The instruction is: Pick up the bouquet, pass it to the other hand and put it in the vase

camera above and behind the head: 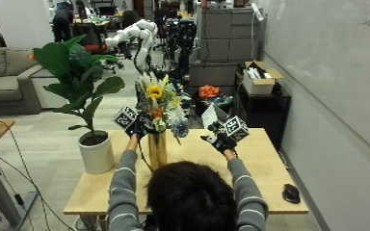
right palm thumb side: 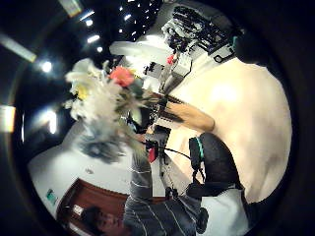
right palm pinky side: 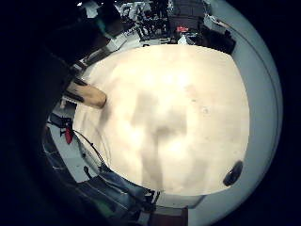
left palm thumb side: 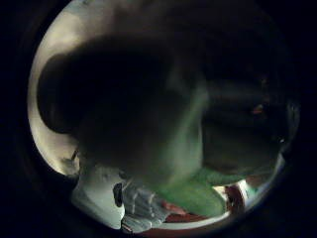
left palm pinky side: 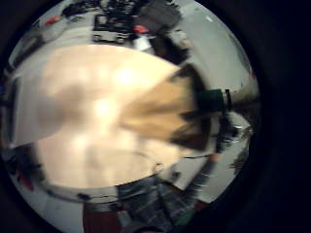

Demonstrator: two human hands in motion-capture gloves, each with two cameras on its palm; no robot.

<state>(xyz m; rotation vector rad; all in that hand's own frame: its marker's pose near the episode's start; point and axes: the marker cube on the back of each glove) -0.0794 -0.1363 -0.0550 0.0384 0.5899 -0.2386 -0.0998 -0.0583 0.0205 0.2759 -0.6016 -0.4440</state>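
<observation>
The bouquet (camera above and behind the head: pixel 159 101), with a yellow sunflower, white, orange and blue flowers, stands upright over the tall tan vase (camera above and behind the head: pixel 157 150) at the middle of the wooden table (camera above and behind the head: pixel 262 183). My left hand (camera above and behind the head: pixel 136 128) grips its stems just above the vase's mouth; I cannot tell how deep the stems reach. Green stems (left palm thumb side: pixel 193 194) show close to the left palm. My right hand (camera above and behind the head: pixel 219 139) is raised to the right of the bouquet, apart from it, fingers relaxed and holding nothing. From the right palm I see the bouquet (right palm thumb side: pixel 106 96) and the vase (right palm thumb side: pixel 189 115).
A leafy plant in a white pot (camera above and behind the head: pixel 97 155) stands on the table's left part, close to the vase. A black mouse (camera above and behind the head: pixel 291 193) lies near the front right corner. A white wall runs along the right side.
</observation>
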